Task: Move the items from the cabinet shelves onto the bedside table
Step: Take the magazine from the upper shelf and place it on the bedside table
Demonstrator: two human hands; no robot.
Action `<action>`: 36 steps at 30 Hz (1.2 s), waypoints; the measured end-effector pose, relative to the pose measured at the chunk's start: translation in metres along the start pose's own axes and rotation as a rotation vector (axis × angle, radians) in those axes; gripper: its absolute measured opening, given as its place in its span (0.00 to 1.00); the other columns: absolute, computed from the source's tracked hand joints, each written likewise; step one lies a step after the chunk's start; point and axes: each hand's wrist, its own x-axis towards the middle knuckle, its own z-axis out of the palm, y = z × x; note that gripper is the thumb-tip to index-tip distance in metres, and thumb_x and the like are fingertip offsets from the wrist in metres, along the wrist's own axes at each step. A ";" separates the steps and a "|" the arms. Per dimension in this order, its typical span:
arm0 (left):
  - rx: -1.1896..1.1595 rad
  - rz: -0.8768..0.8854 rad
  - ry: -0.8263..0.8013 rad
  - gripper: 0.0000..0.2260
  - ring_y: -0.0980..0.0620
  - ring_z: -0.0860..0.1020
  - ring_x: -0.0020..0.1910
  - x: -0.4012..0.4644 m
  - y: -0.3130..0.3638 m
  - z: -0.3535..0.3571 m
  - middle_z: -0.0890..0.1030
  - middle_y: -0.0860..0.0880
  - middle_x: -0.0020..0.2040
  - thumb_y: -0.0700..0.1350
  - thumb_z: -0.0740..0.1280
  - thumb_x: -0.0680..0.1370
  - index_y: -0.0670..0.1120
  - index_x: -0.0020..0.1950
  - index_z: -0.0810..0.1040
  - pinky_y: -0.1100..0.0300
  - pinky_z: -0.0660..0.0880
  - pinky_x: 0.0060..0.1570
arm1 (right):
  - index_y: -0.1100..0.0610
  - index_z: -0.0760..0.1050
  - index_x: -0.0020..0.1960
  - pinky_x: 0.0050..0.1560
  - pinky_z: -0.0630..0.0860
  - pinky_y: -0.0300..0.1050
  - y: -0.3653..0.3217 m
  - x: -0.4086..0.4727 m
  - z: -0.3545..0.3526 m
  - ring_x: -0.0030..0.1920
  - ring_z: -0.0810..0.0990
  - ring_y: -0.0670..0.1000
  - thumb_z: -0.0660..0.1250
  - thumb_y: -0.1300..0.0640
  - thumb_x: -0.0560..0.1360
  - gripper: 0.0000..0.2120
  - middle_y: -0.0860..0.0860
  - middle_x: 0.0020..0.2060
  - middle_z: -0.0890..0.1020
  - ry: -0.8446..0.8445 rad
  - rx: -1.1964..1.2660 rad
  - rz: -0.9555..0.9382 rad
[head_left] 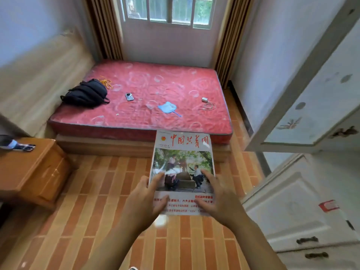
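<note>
Holding a glossy magazine with red Chinese title lettering and a photo cover (182,168) out over the orange-and-cream brick-patterned floor (109,191), a person carries it face up through a small bedroom. The left hand (145,199) grips the lower left edge, thumb on the cover and fingers curled beneath; the right hand (218,197) clasps the lower right corner, fingers spread across the printed text. Both hands are blurred, so the finer finger placement cannot be read.

The magazine is in mid-air between the white painted cabinet with dark metal handles (292,207), whose door (303,106) stands open at right, and the orange wooden bedside table (37,168) at left, well apart from either. That puts the job, by appearance, in its carrying step: one item lifted off a shelf and on its way across.

A dark object with a pale end (15,144) already lies on the table's top near its far edge. The next move would call for a turn to the left and laying the magazine flat on the bare wood beside it.

Beyond, a red patterned mattress (155,88) bears a black backpack (86,93), a small phone-like device (129,96), a light blue hand fan (168,108) and a white charger with coiled cable (207,103).
</note>
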 end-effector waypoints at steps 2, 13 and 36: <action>0.001 -0.050 0.017 0.31 0.57 0.71 0.43 -0.005 -0.041 -0.013 0.67 0.55 0.53 0.65 0.61 0.79 0.57 0.80 0.59 0.66 0.69 0.34 | 0.34 0.50 0.81 0.46 0.82 0.42 -0.034 0.027 0.020 0.52 0.77 0.45 0.70 0.35 0.74 0.43 0.42 0.62 0.69 -0.045 -0.036 -0.043; 0.069 -0.349 0.196 0.30 0.53 0.71 0.48 -0.046 -0.216 -0.094 0.77 0.52 0.53 0.66 0.61 0.79 0.53 0.78 0.67 0.58 0.75 0.45 | 0.33 0.51 0.80 0.55 0.83 0.49 -0.211 0.145 0.126 0.56 0.78 0.49 0.72 0.33 0.74 0.43 0.42 0.64 0.68 -0.196 -0.024 -0.268; 0.111 -0.864 0.418 0.31 0.56 0.68 0.55 0.051 -0.379 -0.165 0.75 0.54 0.58 0.67 0.59 0.79 0.56 0.80 0.62 0.67 0.74 0.42 | 0.36 0.50 0.81 0.58 0.79 0.51 -0.379 0.433 0.235 0.57 0.76 0.51 0.68 0.30 0.73 0.43 0.44 0.65 0.67 -0.529 -0.037 -0.710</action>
